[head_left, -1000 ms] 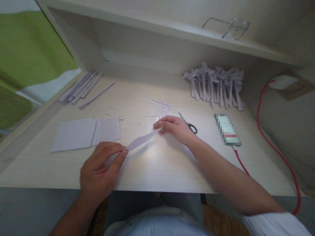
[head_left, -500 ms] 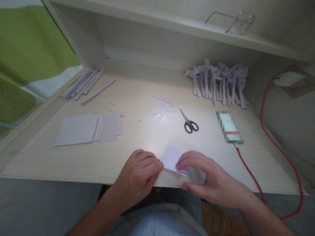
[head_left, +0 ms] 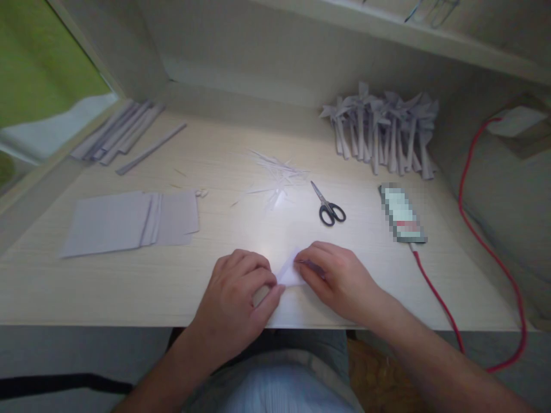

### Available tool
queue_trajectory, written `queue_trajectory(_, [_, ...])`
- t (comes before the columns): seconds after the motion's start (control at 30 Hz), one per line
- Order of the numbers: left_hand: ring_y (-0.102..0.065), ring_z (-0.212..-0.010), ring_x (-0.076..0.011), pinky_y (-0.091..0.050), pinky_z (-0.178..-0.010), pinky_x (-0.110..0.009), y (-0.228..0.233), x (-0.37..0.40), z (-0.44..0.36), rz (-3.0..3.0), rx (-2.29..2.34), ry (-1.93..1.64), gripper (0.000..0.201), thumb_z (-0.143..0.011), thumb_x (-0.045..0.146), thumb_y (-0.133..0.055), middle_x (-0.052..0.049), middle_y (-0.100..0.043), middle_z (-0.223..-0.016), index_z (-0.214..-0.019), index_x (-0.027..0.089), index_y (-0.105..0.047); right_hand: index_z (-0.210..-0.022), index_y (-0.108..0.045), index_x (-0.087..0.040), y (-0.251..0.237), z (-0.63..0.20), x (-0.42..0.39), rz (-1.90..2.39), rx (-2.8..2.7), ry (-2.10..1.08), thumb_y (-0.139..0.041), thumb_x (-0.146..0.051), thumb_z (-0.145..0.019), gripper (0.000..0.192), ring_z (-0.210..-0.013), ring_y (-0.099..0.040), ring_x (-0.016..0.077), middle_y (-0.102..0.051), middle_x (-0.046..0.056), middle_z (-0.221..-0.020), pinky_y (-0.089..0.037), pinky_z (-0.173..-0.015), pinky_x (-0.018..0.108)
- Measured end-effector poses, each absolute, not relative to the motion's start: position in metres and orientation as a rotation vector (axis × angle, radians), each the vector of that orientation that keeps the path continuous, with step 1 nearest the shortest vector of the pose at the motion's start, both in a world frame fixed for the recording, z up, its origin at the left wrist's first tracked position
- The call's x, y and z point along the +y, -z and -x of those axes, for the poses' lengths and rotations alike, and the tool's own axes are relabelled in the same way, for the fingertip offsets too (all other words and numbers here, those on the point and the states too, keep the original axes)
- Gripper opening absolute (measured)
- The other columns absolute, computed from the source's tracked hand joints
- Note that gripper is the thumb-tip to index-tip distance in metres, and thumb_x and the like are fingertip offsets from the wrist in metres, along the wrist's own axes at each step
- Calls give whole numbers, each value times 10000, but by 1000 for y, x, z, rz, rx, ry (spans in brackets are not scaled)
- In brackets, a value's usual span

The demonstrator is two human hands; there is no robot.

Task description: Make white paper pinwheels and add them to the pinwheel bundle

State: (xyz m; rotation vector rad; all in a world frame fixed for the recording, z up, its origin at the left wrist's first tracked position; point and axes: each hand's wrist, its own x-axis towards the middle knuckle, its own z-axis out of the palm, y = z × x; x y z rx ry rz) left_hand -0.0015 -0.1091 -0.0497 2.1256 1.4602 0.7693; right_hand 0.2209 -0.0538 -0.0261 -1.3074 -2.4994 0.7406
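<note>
Bare forearms, no sleeves; pale ribbed top.

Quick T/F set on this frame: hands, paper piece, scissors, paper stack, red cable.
1. Both hands, left hand and right hand, touch the small paper piece. True.
2. The scissors are in the right hand. False: they lie on the desk, beyond the hands.
3. The stack of paper sheets lies left of the hands. True.
4. The red cable runs along the desk's left side. False: it is on the right.
</note>
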Motion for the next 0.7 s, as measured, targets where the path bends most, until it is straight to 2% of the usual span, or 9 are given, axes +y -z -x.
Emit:
queue_trajectory(0.13, [-583,-934,-263,-424,-815,-469,51,-106,-5,-2085,1563,-777,141,-906,272,-702,-42,-698,-942,-775,229,-673,-1029,-701,-208,27,-218,-48,1324,-2594,-703,-534,-262,-1034,175,-833,-663,209,-695,57,-933,-474,-732,331])
queue_trajectory(0.43, [-549,-919,-254,-404,-809,-451,52,-105,-6,-2113,1598,-780,102,-922,266,-693,-49,-673,-950,-839,222,-652,-1015,-666,-179,42,-212,-57,1374,-2515,-543,-458,-270,-1059,231,-802,-631,214,-658,85,-898,-460,-710,336])
queue_trajectory(0.7, [-551,-929,-246,-399,-829,-434,49,-106,-6,-2105,1572,-808,48,-907,194,-700,-40,-658,-953,-872,205,-669,-1008,-663,-164,50,-213,-60,1317,-2467,-494,-481,-240,-1051,202,-788,-606,211,-626,73,-869,-459,-705,339])
